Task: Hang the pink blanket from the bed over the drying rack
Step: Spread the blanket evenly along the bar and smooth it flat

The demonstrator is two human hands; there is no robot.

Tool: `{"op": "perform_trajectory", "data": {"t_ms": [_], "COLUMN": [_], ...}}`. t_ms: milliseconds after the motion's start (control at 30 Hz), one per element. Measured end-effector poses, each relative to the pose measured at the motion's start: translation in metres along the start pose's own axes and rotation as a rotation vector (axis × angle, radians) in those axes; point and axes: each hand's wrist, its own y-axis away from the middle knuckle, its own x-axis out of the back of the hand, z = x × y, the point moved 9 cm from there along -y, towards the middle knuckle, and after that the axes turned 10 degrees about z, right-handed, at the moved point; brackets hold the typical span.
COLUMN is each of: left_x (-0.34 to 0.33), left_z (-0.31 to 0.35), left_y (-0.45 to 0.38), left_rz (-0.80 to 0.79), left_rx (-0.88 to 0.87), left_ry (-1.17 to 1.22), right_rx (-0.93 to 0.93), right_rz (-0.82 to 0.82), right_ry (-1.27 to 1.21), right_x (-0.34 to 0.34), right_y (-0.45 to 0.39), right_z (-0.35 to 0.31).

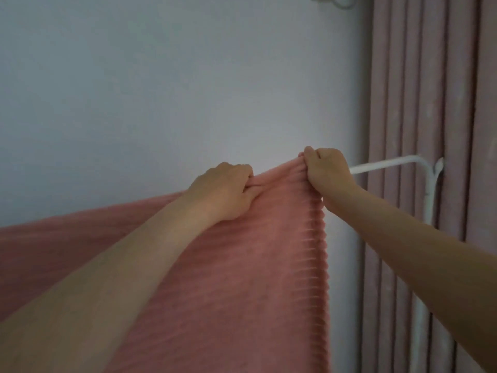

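Note:
The pink ribbed blanket [242,278] hangs down in front of me, its top fold draped along the top bar of the white drying rack [390,163]. My left hand [223,192] pinches a bunch of the top fold. My right hand [328,169] grips the blanket's right upper corner, just left of the bare stretch of bar. The blanket spreads away to the left and hides the rest of the bar. The rack's right upright [427,200] runs down beside the blanket's wavy right edge.
A plain pale wall [174,90] stands close behind the rack. Pink pleated curtains [435,90] hang at the right, just behind the rack's corner. A white fitting [341,1] sits high on the wall.

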Motion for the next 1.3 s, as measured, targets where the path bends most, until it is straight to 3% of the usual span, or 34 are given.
{"op": "perform_trajectory", "data": {"t_ms": [200,367,433,633,700,800,933,1033,1200,1300], "left_x": [-0.034,-0.043,-0.041,-0.039,-0.039,-0.051,-0.068,-0.068,-0.082,-0.087], "left_z": [0.046,0.067,0.074,0.097,0.106,0.132,0.144,0.149,0.172,0.179], "left_y": [-0.024,-0.042,-0.048,-0.065,-0.066,-0.058,-0.051,-0.048,-0.045,-0.048], "left_rz": [0.035,0.056,0.072,0.128,0.182,0.206,0.157,0.211,0.219,0.211], "left_rx": [-0.005,-0.037,-0.048,-0.089,-0.099,-0.215,-0.266,-0.300,-0.515,-0.564], "left_ry": [-0.063,-0.111,-0.133,-0.168,-0.123,-0.125,-0.139,-0.167,-0.394,-0.536], "right_rx": [0.008,-0.099,-0.071,0.039,-0.042,-0.207,-0.261,-0.237,-0.095,-0.127], "right_rz": [-0.107,-0.583,-0.574,-0.270,-0.393,-0.756,-0.920,-0.888,-0.653,-0.666], "right_ry": [-0.001,0.050,0.032,-0.129,-0.166,-0.194,-0.191,-0.258,-0.369,-0.419], "right_x": [0.030,0.006,0.007,0.032,0.029,0.011,-0.001,-0.001,0.017,0.021], "right_y": [0.008,0.037,0.027,-0.029,-0.026,0.008,0.030,0.035,0.014,0.016], "right_z": [0.053,0.113,0.117,0.091,0.113,0.159,0.190,0.196,0.163,0.158]}}
